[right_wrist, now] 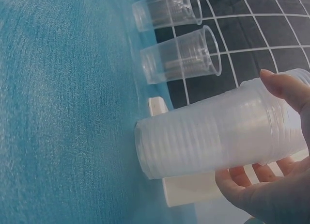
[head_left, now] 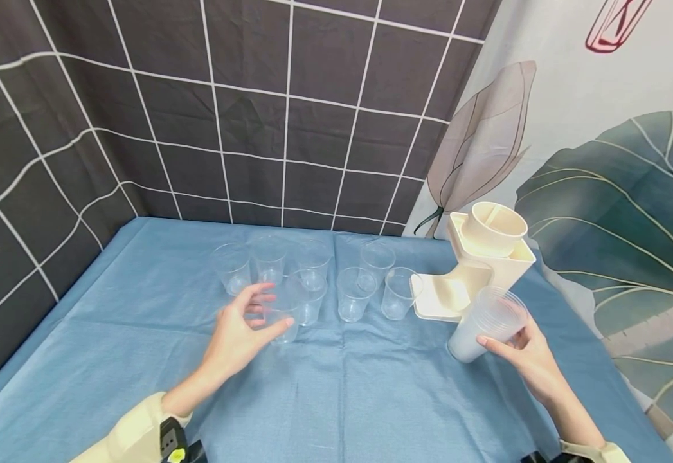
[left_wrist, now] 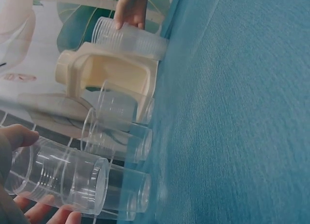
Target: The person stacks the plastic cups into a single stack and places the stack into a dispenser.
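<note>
1. Left hand [head_left: 238, 341], as I read it from my end of the feed, grips a single clear cup [left_wrist: 72, 178], thumb on one side and fingers curled along the other.
2. Right hand [head_left: 533, 363] wraps the stack of nested cups [head_left: 483, 328], thumb across the near side, fingers round the far side.
3. That stack looks milky and half see-through where the walls overlap, with closely spaced rims ringing its upper end. I see it leaning, mouth toward the right; I cannot tell whether its base touches the cloth.
4. The single cup is thin, glossy and colourless, with fine rings round its wall and highlights near its base. From the left wrist I get it clear of the blue cloth [head_left: 371, 399], in front of other cups.
5. Around the left hand I have a cluster of upright clear cups [head_left: 310, 303]; to their right, three more cups [head_left: 353, 296] stand close together.
6. Just beyond the stack I see a cream plastic holder [head_left: 492, 273] with a round collar on top.
7. Behind everything hang a dark gridded drape [head_left: 249, 122] and a leaf-print drape [head_left: 619, 218].
</note>
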`<state>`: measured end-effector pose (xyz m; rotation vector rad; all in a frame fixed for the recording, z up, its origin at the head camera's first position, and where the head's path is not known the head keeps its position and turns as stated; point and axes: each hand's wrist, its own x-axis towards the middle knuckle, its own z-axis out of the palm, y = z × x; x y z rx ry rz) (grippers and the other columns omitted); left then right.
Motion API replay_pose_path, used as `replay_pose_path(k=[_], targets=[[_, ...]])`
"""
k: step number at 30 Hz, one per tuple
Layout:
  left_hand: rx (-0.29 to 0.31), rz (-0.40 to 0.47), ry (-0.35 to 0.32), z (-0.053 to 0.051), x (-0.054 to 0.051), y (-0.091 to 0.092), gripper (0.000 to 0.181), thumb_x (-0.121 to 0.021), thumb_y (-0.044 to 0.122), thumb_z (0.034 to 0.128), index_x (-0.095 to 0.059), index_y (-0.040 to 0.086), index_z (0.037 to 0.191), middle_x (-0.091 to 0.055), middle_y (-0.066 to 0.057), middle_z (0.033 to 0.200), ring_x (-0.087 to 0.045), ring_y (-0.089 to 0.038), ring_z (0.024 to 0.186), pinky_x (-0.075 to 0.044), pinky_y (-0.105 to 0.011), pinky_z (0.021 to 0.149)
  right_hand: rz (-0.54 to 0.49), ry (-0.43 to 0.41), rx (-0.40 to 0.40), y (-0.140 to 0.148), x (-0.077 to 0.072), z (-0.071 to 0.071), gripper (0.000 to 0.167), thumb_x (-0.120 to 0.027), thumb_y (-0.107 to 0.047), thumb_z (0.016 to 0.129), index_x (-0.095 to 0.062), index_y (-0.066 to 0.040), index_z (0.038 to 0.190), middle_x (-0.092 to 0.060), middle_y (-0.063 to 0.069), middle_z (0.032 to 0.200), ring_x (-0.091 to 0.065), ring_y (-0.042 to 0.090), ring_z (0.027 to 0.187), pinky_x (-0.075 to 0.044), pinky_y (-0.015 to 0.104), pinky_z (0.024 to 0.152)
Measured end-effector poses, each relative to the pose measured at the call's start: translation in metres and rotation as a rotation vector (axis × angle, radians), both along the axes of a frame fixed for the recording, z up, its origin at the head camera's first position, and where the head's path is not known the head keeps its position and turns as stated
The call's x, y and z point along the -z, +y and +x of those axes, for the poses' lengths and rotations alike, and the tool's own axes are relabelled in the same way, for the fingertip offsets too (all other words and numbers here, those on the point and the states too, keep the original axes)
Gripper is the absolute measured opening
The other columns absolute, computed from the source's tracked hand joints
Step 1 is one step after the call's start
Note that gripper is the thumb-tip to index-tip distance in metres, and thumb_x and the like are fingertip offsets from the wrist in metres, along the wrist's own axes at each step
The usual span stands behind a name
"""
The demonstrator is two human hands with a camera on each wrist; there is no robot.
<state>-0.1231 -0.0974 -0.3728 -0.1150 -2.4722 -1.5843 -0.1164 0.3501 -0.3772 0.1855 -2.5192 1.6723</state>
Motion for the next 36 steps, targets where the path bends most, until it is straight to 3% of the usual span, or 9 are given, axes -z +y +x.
replay_pose_path(k=[16,36], targets=[[0.081,0.039,-0.018,0.005,-0.006,0.014,0.061,-0.083,0.021,0.0737,-0.056,0.016,0.128,-0.068,-0.007,0.116,-0.066,-0.020,0.099,-0.057,-0.033,0.084,-0.013,0.006,-0.003,0.000,0.001,0.000,0.069,-0.067,0.003,0.084,-0.033,-0.015,0.141,-0.048,-0.019,0.124,-0.049,-0.013,0.110,-0.043,0.003,0.083],[0.177,0.080,-0.005,0.001,-0.016,0.041,0.061,-0.084,0.023,0.0728,-0.056,0.017,0.127,-0.068,-0.006,0.114,-0.065,-0.026,0.099,-0.058,-0.030,0.083,-0.009,0.011,-0.006,0.000,0.000,-0.001,0.069,-0.066,0.004,0.085,-0.032,-0.015,0.141,-0.046,-0.017,0.125,-0.049,-0.012,0.110,-0.044,0.003,0.083]])
